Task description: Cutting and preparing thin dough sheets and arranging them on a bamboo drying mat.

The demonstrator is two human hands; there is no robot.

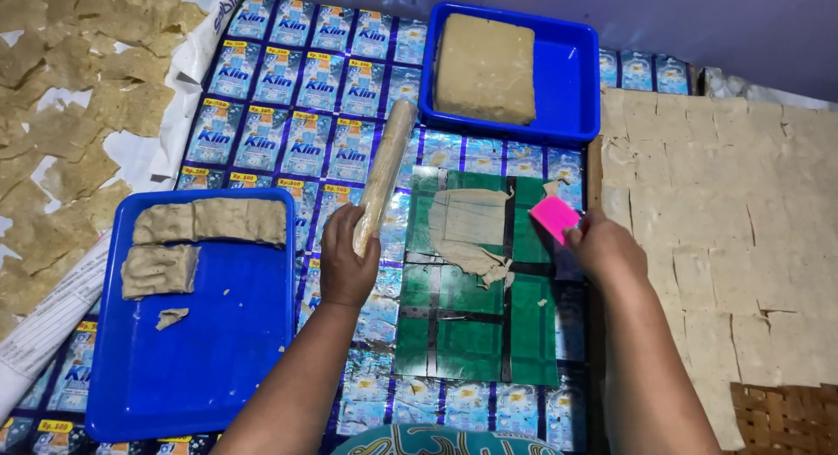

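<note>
Both forearms entered from the six o'clock edge of the head view. Left hand [346, 261] was curled closed around the near end of a dough-dusted rolling pin [382, 177], fingers wrapped over it. Right hand [604, 245] pinched a small pink scraper [555, 217] between thumb and fingertips, narrow grip, the blade just off the hand at ten o'clock.

Between the two hands lay a thin rolled dough sheet [471, 228], ragged at its lower edge, at three o'clock from the left hand and nine o'clock from the right; the scraper stood just beside its upper right corner. The sheet rested on a green board [476, 324] crossed by dark strips.

The rolling pin's long axis ran from the left hand toward one o'clock, its far end near a blue tray [572, 79] holding a square dough block [485, 68]. At nine o'clock from the left hand, a second blue tray [201, 359] held flattened dough slabs [209, 221] along its far side. A mat of printed sachets [297, 114] covered the work surface. At three o'clock from the right hand, cut dough squares [724, 210] lay spread in rows; dried pieces [70, 97] lay at ten o'clock.
</note>
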